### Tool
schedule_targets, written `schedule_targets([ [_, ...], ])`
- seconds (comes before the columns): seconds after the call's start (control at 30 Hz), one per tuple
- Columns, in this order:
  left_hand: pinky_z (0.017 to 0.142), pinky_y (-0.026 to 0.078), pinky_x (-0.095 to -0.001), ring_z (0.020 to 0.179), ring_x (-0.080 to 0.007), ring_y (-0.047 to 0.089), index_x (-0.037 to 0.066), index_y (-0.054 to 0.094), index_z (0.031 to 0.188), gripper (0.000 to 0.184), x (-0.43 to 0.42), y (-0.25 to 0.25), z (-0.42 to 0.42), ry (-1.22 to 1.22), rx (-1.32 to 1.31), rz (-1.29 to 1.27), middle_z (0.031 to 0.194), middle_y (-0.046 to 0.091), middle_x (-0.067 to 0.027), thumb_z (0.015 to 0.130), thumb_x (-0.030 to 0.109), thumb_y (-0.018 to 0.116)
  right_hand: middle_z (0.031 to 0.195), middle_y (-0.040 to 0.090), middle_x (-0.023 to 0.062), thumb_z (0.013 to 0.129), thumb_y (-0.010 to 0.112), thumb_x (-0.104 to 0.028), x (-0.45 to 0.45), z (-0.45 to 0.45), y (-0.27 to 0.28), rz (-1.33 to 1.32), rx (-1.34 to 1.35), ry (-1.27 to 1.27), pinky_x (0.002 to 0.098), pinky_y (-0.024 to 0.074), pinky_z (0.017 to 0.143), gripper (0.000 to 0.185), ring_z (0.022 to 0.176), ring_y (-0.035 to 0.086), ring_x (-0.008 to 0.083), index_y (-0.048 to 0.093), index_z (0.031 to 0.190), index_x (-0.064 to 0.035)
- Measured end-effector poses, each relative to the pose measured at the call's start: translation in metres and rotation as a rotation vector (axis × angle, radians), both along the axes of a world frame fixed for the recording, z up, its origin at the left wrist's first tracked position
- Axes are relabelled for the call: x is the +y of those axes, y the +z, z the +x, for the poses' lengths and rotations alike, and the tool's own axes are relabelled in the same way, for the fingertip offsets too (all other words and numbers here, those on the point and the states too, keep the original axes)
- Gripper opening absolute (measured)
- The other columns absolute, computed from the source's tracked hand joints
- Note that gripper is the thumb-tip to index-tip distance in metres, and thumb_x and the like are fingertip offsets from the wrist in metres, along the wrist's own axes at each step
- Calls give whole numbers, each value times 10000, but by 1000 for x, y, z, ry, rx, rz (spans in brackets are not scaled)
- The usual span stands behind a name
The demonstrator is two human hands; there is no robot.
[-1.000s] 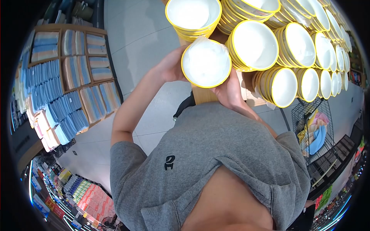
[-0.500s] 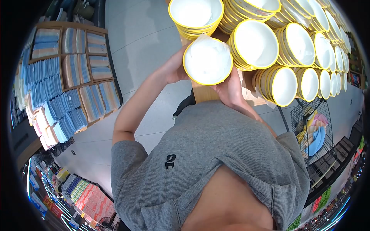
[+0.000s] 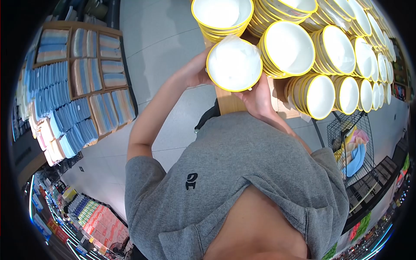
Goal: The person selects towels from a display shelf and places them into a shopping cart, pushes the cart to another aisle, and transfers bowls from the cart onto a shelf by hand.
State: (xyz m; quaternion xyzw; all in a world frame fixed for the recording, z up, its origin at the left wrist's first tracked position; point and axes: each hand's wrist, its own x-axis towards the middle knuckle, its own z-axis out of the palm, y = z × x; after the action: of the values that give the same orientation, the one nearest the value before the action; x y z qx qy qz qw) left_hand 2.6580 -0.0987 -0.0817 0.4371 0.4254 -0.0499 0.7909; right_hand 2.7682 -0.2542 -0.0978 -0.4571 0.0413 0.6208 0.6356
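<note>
Between my two hands is a white bowl (image 3: 234, 65) with a yellow rim, its open side facing me. A thin translucent sheet shows at its top edge and inside it. My left hand (image 3: 199, 69) is closed on the bowl's left side, its fingertips hidden behind the bowl. From below and to the right my right hand (image 3: 258, 97) grips the lower edge. Just right of the held bowl leans a stack of like bowls (image 3: 289, 47), and another stack (image 3: 222, 15) stands directly beyond it.
More stacked bowls (image 3: 336, 50) fill the wooden display table (image 3: 229, 102). A wire shopping cart (image 3: 353, 147) with coloured cloths stands at the right. Shelves of folded towels (image 3: 86, 78) are on the left, across the grey tiled floor (image 3: 151, 52).
The held bowl has risen very slightly in view, with both hands still on it. Otherwise the scene is nearly the same.
</note>
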Motion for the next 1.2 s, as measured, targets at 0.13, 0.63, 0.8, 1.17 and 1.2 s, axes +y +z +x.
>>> schedule_targets([
  [0.13,948,488,-524,1271,-258,468,179,351,1438,703,0,-4,0,20,12,-21,1405,440,-98,931,666,330,1441,324,69,1017,263,-459,0,1,-3,-36,9,-19,449,423,1008,517,1268,413,288,275,1433,-152],
  [0.63,940,474,-500,1265,-414,421,154,226,1492,821,-46,-14,-20,204,-36,93,1520,227,-128,911,734,190,1392,369,163,994,312,-483,-23,9,-15,76,15,51,460,391,1047,589,1241,429,309,236,1443,-109],
  [0.8,997,400,-516,1318,-384,365,126,230,1491,871,-71,-24,-24,300,-51,299,1512,265,-131,896,760,167,1292,461,169,999,434,-330,-37,16,-37,92,-253,107,405,483,977,519,1161,524,262,296,1429,-75],
  [1.17,1141,211,-427,1414,-232,260,62,273,1476,833,-96,-48,-8,473,-312,669,1512,324,-87,946,682,100,1206,587,166,856,701,-161,-61,26,-55,300,-1317,77,354,506,930,568,1067,612,249,457,1348,-17],
  [1.2,1143,208,-418,1413,-229,262,58,273,1475,833,-95,-51,-6,498,-322,663,1510,327,-86,948,679,99,1195,591,170,850,709,-167,-60,27,-55,305,-1301,98,355,511,920,569,1059,616,250,464,1341,-17],
])
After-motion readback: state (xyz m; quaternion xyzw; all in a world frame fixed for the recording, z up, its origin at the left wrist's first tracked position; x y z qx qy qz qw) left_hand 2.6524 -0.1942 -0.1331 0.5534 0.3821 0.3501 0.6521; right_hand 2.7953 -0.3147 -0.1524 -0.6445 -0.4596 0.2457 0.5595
